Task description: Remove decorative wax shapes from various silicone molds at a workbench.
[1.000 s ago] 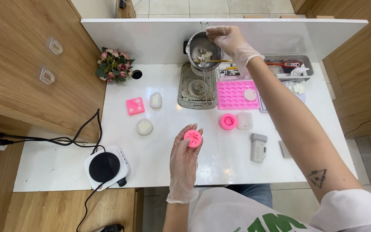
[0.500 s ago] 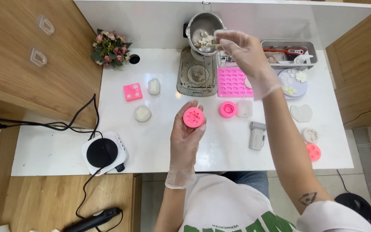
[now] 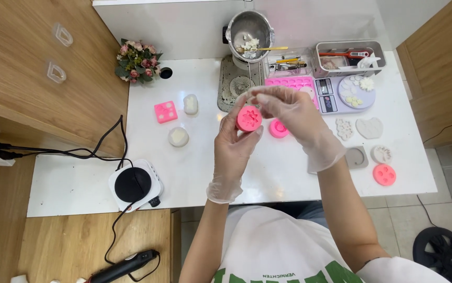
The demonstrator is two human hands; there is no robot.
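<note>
My left hand (image 3: 235,147), in a clear glove, holds a small round pink silicone mould (image 3: 248,118) above the white table (image 3: 210,173). My gloved right hand (image 3: 294,118) is brought against the mould's upper right edge, its fingertips touching it. Behind my hands stands a metal pot (image 3: 250,30) with white bits and a yellow-handled spoon (image 3: 268,49) in it. A second round pink mould (image 3: 278,128) lies on the table just right of the held one.
A pink tray mould (image 3: 290,82), a scale with a plate of white pieces (image 3: 350,93), a grey bin of tools (image 3: 349,57), white casts (image 3: 368,127), another pink mould (image 3: 384,174), a square pink mould (image 3: 166,111), a hot plate (image 3: 133,185) with cables, flowers (image 3: 137,60).
My right hand has left the pot at the back and come down to the pink mould held in my left hand. The view has shifted, showing more of the table's right side.
</note>
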